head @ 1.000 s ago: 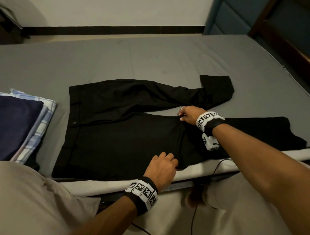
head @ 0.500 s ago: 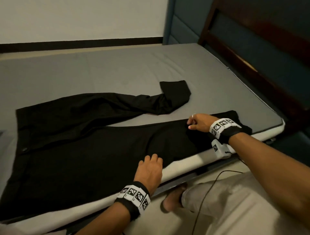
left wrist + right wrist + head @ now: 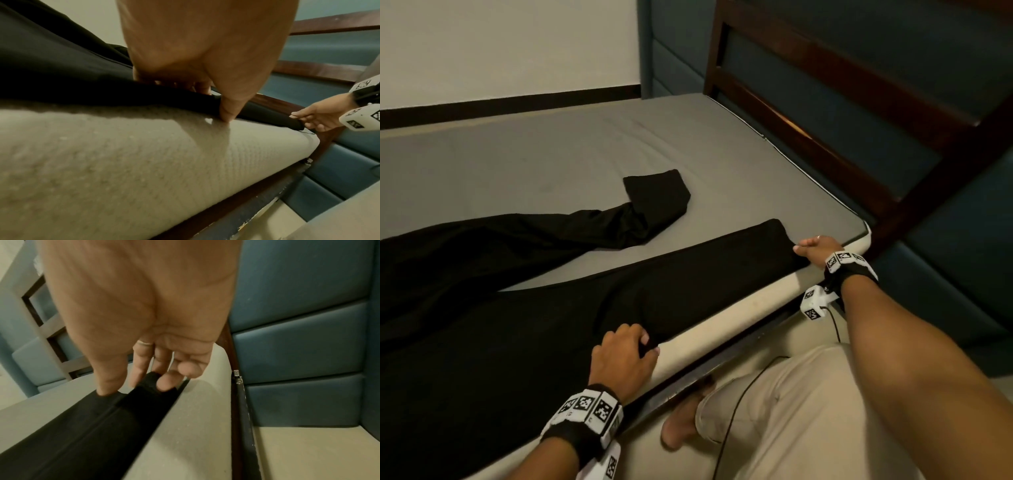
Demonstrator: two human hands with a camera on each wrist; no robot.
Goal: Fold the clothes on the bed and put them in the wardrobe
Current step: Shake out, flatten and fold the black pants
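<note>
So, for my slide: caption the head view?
Both hands grip a black trouser leg along the mattress edge.

Left hand [image 3: 195, 53], seen from the wrist, fills the upper middle of the view; its thumb [image 3: 228, 112] points down and presses the edge of the black trousers [image 3: 61, 78] against the mattress [image 3: 144, 162], while the curled fingers [image 3: 185, 82] lie on the cloth behind it. The trouser leg runs rightward along the mattress edge to the right hand [image 3: 320, 116], which pinches the hem. The pale quilted mattress side occupies the lower left. A dark wooden bed frame [image 3: 320, 71] and blue padded panels [image 3: 329, 47] stand beyond.
</note>
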